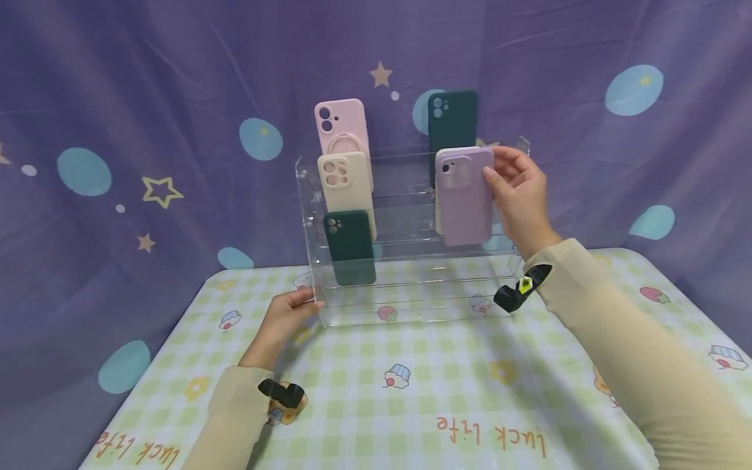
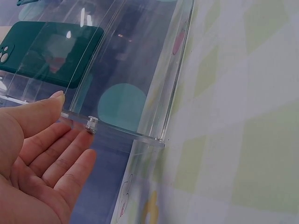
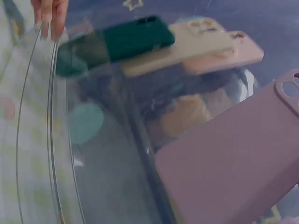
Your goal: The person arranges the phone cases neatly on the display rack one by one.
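Note:
A clear acrylic tiered display rack (image 1: 405, 267) stands on the table. My right hand (image 1: 523, 196) pinches a light purple phone case (image 1: 469, 212) by its upper right edge, thumb in front, at the rack's right side. A whitish phone case (image 1: 438, 196) peeks out behind it, mostly hidden. Higher up behind them stands a dark green phone case (image 1: 455, 124). My left hand (image 1: 286, 320) holds the rack's lower left side edge, with the thumb at the front in the left wrist view. The rack's left column bears a pink case (image 1: 346, 121), a cream case (image 1: 352, 192) and another green case (image 1: 352, 251).
Under the rack lies a green-and-white checked tablecloth (image 1: 352, 418) with printed cupcakes and lettering. A purple curtain (image 1: 194, 85) with stars and blue ovals hangs close behind the table.

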{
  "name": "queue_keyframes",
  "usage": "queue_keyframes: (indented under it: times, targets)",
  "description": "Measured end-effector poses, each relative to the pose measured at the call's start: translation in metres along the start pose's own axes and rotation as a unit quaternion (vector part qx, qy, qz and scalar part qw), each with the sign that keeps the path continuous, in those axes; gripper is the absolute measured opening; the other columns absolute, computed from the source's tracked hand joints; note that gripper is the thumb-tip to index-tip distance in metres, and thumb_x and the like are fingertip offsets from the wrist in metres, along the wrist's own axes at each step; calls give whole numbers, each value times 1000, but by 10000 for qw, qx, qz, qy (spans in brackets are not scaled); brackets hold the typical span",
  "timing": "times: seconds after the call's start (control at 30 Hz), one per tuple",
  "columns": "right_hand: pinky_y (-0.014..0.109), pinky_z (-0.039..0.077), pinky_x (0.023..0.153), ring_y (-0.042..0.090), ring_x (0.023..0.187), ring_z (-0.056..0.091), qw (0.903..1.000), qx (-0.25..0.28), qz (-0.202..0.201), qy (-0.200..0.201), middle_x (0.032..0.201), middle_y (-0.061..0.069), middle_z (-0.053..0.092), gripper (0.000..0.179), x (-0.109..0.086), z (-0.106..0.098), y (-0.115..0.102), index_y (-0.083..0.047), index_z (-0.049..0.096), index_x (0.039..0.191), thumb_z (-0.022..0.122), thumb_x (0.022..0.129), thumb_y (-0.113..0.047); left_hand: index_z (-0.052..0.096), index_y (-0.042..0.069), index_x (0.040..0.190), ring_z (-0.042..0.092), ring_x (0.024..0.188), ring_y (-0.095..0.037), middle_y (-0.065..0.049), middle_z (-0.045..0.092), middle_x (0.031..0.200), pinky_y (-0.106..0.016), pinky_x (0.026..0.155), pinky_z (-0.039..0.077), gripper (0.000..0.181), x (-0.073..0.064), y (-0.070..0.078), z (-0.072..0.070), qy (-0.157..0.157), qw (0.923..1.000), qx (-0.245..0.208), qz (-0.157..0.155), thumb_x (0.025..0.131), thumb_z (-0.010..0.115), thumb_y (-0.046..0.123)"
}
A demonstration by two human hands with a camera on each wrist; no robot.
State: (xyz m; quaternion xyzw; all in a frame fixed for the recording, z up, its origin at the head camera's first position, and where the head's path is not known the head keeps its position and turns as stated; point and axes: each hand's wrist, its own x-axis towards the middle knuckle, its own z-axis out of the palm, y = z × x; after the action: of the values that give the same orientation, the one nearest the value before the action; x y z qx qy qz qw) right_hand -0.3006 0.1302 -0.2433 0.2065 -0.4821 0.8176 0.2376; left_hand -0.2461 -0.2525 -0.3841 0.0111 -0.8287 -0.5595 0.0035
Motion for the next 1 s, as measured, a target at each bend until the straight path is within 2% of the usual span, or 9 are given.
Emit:
queue_keyframes:
  times: [0.17,0.3,0.43,0.6,0.8,0.87,1.0]
  targets:
    - [19,49,72,13,83,58,9987,-464,-131,191,87,3,65,28,-2,-3,19,-6,65,101,59,83,16,51,-7,130,53,118,-33,-24,49,134,-17,80,49,48,0,-2,-2,18,10000,40,28,90,65,16]
    - [17,49,75,10,85,59,9972,-709,30,240,90,0,65,29,-12,-7,31,-8,64,102,59,85,15,52,-7,129,54,117,-32,-24,51,133,-17,81,49,47,-1,-2,0,40,10000,63,-14,90,65,15]
    - [17,49,80,10,90,60,9938,-1045,194,326,94,-1,65,26,-25,-10,40,-6,62,106,61,86,10,51,-7,130,50,121,-33,-22,45,139,-16,82,48,49,-1,0,0,7,10000,62,-25,90,65,16]
    - [19,48,85,11,94,60,9882,-1361,302,641,97,-3,64,23,-36,-11,46,-3,60,109,62,87,5,51,-8,130,48,124,-33,-22,42,141,-14,79,47,48,-1,1,-1,-11,10000,-10,8,90,65,14]
    - [19,47,83,11,90,59,9794,-1628,505,1086,94,-4,64,19,-40,-12,50,-5,62,103,64,86,3,51,-8,129,53,119,-33,-23,45,139,-14,78,48,47,-1,3,-1,13,10000,2,-24,90,65,14]
    - [18,48,83,9,89,60,9755,-1787,572,1150,92,-5,64,18,-42,-13,51,-6,63,102,65,86,1,51,-8,129,52,120,-33,-22,43,140,-14,78,48,47,-1,3,-1,2,10000,-13,-31,90,65,13]
    - [17,48,80,9,85,60,9723,-1787,712,1326,90,-6,64,17,-44,-15,52,-7,65,100,67,85,1,50,-8,130,47,125,-33,-22,37,145,-14,79,47,47,-1,2,-2,-52,10000,-22,-9,90,64,13]
